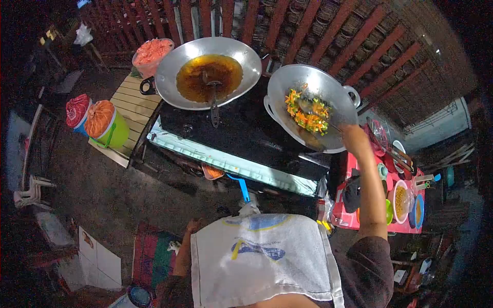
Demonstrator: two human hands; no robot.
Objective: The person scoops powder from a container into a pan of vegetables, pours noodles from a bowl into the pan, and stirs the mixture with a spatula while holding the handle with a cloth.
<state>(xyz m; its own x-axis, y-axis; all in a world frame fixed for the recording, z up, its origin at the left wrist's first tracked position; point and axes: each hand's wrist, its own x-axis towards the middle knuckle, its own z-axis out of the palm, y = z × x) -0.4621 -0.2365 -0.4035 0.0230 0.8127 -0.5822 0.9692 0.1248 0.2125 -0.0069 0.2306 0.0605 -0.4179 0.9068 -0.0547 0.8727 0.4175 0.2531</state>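
My right hand (354, 137) is wrapped round the handle of a metal ladle, over the rim of the right wok (282, 82). The ladle's head (305, 106) rests among chopped vegetables (311, 120) in orange, yellow and green. My left hand (194, 226) hangs low beside the white apron (262, 256), away from the stove; its fingers are too small and dark to read. To the left, a second wok (167, 66) holds brown oil (205, 66), and another ladle (214, 110) lies in it with its handle over the rim.
Both woks stand on a black stove (226, 138). A tub of pink food (153, 51) and two cloth-covered buckets (117, 134) are at the left. On the right, a pink-covered table (346, 220) carries several bowls, one a white bowl of yellowish food (401, 197). A slatted wall (303, 36) rises behind.
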